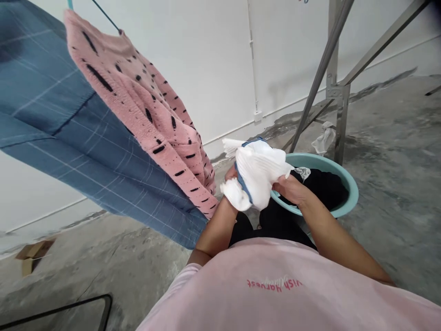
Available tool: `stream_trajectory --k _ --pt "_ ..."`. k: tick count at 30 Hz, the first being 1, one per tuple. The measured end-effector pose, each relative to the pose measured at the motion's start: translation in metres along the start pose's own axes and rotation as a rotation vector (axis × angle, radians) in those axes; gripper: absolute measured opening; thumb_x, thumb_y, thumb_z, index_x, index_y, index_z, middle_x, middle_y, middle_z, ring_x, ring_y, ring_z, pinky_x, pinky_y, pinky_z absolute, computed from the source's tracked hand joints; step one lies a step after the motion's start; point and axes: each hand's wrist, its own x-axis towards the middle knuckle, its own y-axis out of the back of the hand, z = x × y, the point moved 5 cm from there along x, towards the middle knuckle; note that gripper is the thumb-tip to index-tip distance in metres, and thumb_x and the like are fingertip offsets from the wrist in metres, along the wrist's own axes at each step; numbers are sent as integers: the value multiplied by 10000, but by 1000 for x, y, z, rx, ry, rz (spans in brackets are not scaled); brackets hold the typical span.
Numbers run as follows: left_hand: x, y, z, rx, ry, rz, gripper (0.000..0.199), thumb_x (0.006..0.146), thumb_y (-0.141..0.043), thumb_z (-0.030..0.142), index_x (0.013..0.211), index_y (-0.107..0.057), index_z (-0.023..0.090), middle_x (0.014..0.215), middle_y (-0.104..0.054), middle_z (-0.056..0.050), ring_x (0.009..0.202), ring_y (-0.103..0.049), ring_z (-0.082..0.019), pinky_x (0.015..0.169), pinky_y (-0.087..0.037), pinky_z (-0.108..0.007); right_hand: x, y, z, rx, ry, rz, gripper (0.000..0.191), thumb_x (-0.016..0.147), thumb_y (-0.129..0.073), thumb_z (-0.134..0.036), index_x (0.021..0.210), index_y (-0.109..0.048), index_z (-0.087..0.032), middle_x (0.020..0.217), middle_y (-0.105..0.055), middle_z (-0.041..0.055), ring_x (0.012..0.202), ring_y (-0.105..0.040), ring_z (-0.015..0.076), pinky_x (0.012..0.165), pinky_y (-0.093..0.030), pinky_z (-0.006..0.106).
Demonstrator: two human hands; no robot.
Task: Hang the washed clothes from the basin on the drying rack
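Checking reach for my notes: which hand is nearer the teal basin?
Right. The right hand is over the rim of the teal basin; the left hand is farther away, on the other side of the white cloth.

The concrete floor point(389, 216), patchy grey and stained, carries a teal plastic basin point(344, 179) just beyond the right hand point(291, 189), with black clothing point(320, 186) heaped inside it. Farther past that hand, a crumpled white cloth point(324, 139) lies beside the steel rack legs point(342, 124) standing on the floor. Well to the left of the left hand point(230, 181), a scrap of cardboard point(32, 255) rests near the wall.
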Motion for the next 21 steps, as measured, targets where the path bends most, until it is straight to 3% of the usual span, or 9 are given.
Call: stream_trajectory --k 4,7,11,16,18,21 --pt "-1 -12 5 -93 -60 -101 300 739 -760 424 924 -696 196 930 -722 -38 1107 -649 -306 1010 -480 -438 5 2 5 52 35 197 704 591 -902 -485 1189 -621 -241 1180 -678 65 1111 -645 249 944 -566 388" --pt "-2 -11 15 -63 -145 -114 327 643 -837 329 917 -715 197 948 -736 -29 1132 -640 -292 1040 -457 -407 13 10 3 103 95 362 608 628 -881 -476 1127 -634 -232 1160 -686 44 1124 -643 241 974 -562 406" --pt "0 4 35 -90 -304 -40 346 693 -806 230 1028 -729 198 1138 -719 -33 1209 -605 -251 1109 -403 -398 22 25 -13 180 202 477 440 728 -799 -476 1060 -638 -236 1180 -678 22 1219 -596 226 970 -574 377" --pt "-5 30 57 -159 -412 212 231 753 -735 107 960 -742 209 1153 -719 -21 1299 -547 -239 1156 -371 -420 22 46 -29 171 336 511 374 906 -534 -528 1143 -602 -246 1368 -575 31 1361 -480 197 1037 -539 385" --pt "-11 36 65 -196 -455 266 214 764 -718 87 929 -744 221 1173 -714 -9 1334 -516 -230 1163 -374 -409 21 57 -23 173 308 550 364 891 -542 -479 1173 -577 -251 1377 -564 41 1355 -484 214 1006 -556 419" --pt "-21 38 73 -204 -491 273 182 801 -701 110 931 -741 230 1206 -702 -5 1348 -502 -219 1159 -381 -398 19 70 -1 161 139 620 349 816 -590 -380 1133 -557 -237 1295 -603 67 1269 -553 249 910 -593 444"
